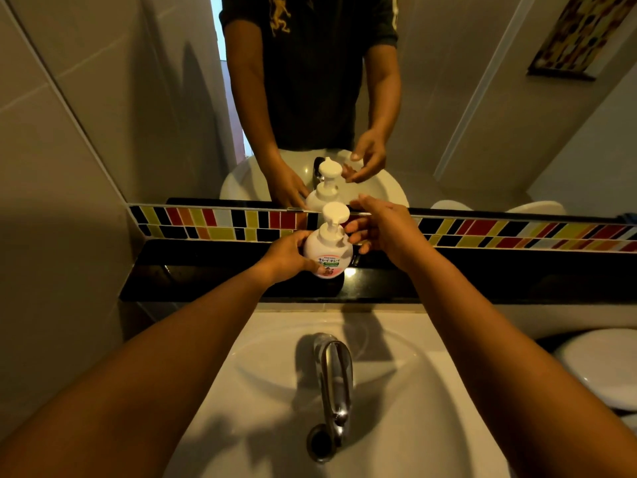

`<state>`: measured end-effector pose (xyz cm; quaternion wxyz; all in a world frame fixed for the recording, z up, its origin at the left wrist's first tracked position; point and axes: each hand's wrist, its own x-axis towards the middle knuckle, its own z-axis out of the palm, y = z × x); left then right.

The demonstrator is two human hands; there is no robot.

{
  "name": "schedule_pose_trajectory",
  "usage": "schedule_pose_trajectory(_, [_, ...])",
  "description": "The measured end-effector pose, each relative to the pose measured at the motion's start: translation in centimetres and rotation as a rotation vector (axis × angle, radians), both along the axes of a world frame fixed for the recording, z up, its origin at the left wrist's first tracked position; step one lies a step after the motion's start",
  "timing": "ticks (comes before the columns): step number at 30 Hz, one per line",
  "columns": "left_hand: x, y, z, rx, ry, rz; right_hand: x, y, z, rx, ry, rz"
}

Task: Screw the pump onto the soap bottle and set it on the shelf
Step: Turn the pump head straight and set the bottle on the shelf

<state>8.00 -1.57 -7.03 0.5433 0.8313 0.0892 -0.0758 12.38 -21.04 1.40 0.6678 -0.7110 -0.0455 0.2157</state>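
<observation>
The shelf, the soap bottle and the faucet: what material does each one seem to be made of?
Shelf: probably polished dark stone, since it mirrors light glossily. Soap bottle: likely white plastic, smooth and opaque with a printed label. Faucet: metal, apparently chromed, with bright reflections.

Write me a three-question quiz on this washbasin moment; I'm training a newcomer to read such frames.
1. True or false: the pump sits on the soap bottle.
2. Which of the hands grips the bottle's body? A) left hand B) right hand C) neither
3. Fill in: the bottle stands on the black ____, behind the tap.

Key: 1 true; 2 A, the right hand is open beside the pump; 3 shelf.
</observation>
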Motion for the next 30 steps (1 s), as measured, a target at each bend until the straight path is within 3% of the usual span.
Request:
schedule_pose_trajectory(15, [0.0, 0.0, 0.2, 0.045, -0.021, -0.036, -0.8, 3.0, 0.9, 0.028, 0.115, 0.002])
schedule_pose_trajectory(30, [0.1, -0.1, -0.1, 0.029, -0.027, -0.015, -0.5, 2.0, 0.5, 0.007, 0.096, 0.068])
